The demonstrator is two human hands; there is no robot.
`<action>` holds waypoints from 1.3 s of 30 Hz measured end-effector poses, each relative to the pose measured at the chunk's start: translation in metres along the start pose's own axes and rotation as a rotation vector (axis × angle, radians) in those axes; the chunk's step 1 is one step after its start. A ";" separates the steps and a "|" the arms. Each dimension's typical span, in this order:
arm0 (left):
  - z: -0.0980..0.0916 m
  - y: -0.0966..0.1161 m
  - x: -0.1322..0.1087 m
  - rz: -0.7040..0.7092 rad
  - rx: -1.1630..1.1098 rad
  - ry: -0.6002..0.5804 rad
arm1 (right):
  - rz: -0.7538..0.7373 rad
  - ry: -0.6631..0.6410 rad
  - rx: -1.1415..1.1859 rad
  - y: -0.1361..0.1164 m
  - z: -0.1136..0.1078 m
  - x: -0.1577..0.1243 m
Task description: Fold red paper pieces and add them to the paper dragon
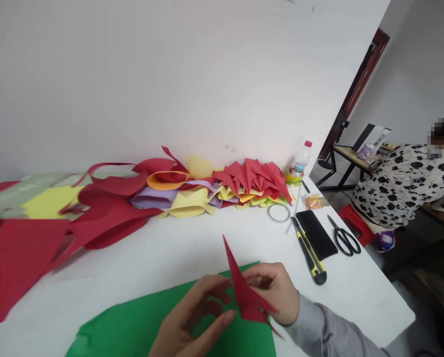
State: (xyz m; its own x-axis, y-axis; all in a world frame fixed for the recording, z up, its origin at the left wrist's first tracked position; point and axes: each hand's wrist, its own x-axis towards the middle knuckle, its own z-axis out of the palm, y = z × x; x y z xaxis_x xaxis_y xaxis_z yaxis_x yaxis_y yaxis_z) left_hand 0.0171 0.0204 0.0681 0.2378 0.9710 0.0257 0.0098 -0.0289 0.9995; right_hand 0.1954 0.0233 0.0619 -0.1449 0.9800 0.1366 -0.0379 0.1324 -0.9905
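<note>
At lower centre, the right hand (pixel 281 292) pinches a folded red paper (pixel 247 301) over the green sheet (pixel 132 317); the left hand (pixel 195 317), fingers parted, curls empty beside it. Folding seems in hand; creasing would need both.

A plain white wall (pixel 151 74) fills most of the view behind a white table (pixel 370 297) with a rounded corner. To the right, a grey wall (pixel 418 74) rises past a reddish-brown frame (pixel 371 69), with a wood-topped, dark-legged desk (pixel 350 152) and red stool (pixel 356 225) on a shadowy floor (pixel 383 263). Soft, even light covers the white wall.
</note>
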 end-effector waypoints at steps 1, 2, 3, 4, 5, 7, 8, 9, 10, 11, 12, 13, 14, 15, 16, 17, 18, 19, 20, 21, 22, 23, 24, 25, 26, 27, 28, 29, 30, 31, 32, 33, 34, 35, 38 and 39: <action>0.001 0.000 0.001 -0.043 -0.048 -0.027 | -0.103 -0.011 -0.192 -0.005 -0.002 -0.002; 0.002 -0.001 0.003 -0.084 -0.100 -0.054 | -0.228 -0.030 -0.384 -0.009 -0.005 -0.003; 0.003 -0.001 0.004 -0.125 -0.157 -0.078 | -0.354 -0.052 -0.550 -0.011 -0.007 -0.004; 0.004 -0.001 0.006 -0.166 -0.212 -0.101 | -0.459 -0.073 -0.689 -0.013 -0.008 -0.005; 0.005 -0.002 0.008 -0.205 -0.264 -0.115 | -0.546 -0.087 -0.801 -0.014 -0.010 -0.006; 0.007 -0.003 0.010 -0.275 -0.338 -0.101 | -0.654 -0.075 -0.976 -0.013 -0.011 -0.006; 0.007 -0.004 0.010 -0.301 -0.357 -0.078 | -0.683 -0.060 -1.045 -0.012 -0.011 -0.006; 0.008 -0.004 0.010 -0.320 -0.365 -0.056 | -0.704 -0.044 -1.099 -0.011 -0.010 -0.006; 0.009 -0.004 0.010 -0.331 -0.365 -0.038 | -0.723 -0.030 -1.138 -0.009 -0.010 -0.006; 0.010 -0.005 0.010 -0.338 -0.363 -0.026 | -0.739 -0.022 -1.161 -0.009 -0.009 -0.006; 0.011 -0.005 0.010 -0.341 -0.360 -0.023 | -0.751 -0.016 -1.170 -0.008 -0.008 -0.006; 0.011 -0.005 0.011 -0.339 -0.363 -0.025 | -0.759 -0.009 -1.168 -0.008 -0.007 -0.007; 0.012 -0.006 0.011 -0.337 -0.367 -0.025 | -0.758 0.000 -1.158 -0.008 -0.006 -0.007; 0.012 -0.007 0.011 -0.338 -0.369 -0.027 | -0.747 0.005 -1.143 -0.008 -0.006 -0.007; 0.011 -0.007 0.011 -0.341 -0.366 -0.033 | -0.731 0.006 -1.120 -0.008 -0.006 -0.008; 0.011 -0.008 0.011 -0.343 -0.360 -0.039 | -0.716 0.003 -1.091 -0.008 -0.007 -0.008; 0.010 -0.009 0.011 -0.341 -0.351 -0.048 | -0.704 -0.003 -1.060 -0.009 -0.007 -0.009; 0.008 -0.010 0.011 -0.340 -0.339 -0.059 | -0.694 -0.011 -1.030 -0.009 -0.008 -0.010; 0.007 -0.011 0.010 -0.333 -0.332 -0.071 | -0.683 -0.019 -1.007 -0.010 -0.009 -0.010; 0.006 -0.011 0.009 -0.322 -0.333 -0.082 | -0.669 -0.025 -0.989 -0.010 -0.009 -0.011; 0.005 -0.011 0.008 -0.312 -0.341 -0.096 | -0.651 -0.031 -0.975 -0.011 -0.010 -0.011; 0.004 -0.011 0.007 -0.306 -0.353 -0.112 | -0.632 -0.034 -0.962 -0.011 -0.010 -0.011; 0.004 -0.012 0.007 -0.304 -0.368 -0.132 | -0.617 -0.033 -0.947 -0.011 -0.010 -0.011; 0.003 -0.012 0.007 -0.300 -0.387 -0.148 | -0.607 -0.025 -0.931 -0.012 -0.010 -0.011; 0.004 -0.012 0.007 -0.296 -0.408 -0.166 | -0.603 -0.017 -0.916 -0.012 -0.010 -0.011; 0.004 -0.012 0.008 -0.292 -0.427 -0.188 | -0.603 -0.011 -0.902 -0.012 -0.010 -0.010; 0.004 -0.012 0.008 -0.284 -0.448 -0.213 | -0.604 -0.010 -0.890 -0.012 -0.010 -0.010; 0.005 -0.012 0.008 -0.273 -0.469 -0.238 | -0.604 -0.014 -0.882 -0.012 -0.010 -0.010; 0.006 -0.012 0.008 -0.265 -0.487 -0.256 | -0.605 -0.022 -0.878 -0.012 -0.010 -0.010; 0.007 -0.012 0.008 -0.263 -0.496 -0.261 | -0.608 -0.027 -0.877 -0.012 -0.010 -0.010; 0.007 -0.012 0.008 -0.271 -0.488 -0.253 | -0.616 -0.028 -0.875 -0.012 -0.010 -0.010; 0.008 -0.012 0.008 -0.283 -0.465 -0.228 | -0.628 -0.025 -0.875 -0.013 -0.010 -0.011; 0.008 -0.012 0.008 -0.294 -0.429 -0.192 | -0.647 -0.025 -0.876 -0.013 -0.009 -0.011; 0.009 -0.011 0.008 -0.296 -0.384 -0.156 | -0.672 -0.030 -0.881 -0.014 -0.008 -0.011; 0.008 -0.009 0.009 -0.209 -0.265 -0.111 | -0.744 -0.064 -0.907 -0.018 -0.007 -0.011; 0.008 -0.008 0.010 -0.160 -0.226 -0.111 | -0.755 -0.069 -0.919 -0.019 -0.007 -0.011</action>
State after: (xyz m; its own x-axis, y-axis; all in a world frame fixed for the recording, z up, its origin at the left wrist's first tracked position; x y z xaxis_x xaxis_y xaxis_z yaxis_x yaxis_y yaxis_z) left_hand 0.0268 0.0282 0.0600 0.3553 0.9267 -0.1220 -0.1574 0.1880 0.9695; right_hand 0.2043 0.0107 0.0792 -0.4441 0.6021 0.6635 0.5819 0.7569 -0.2974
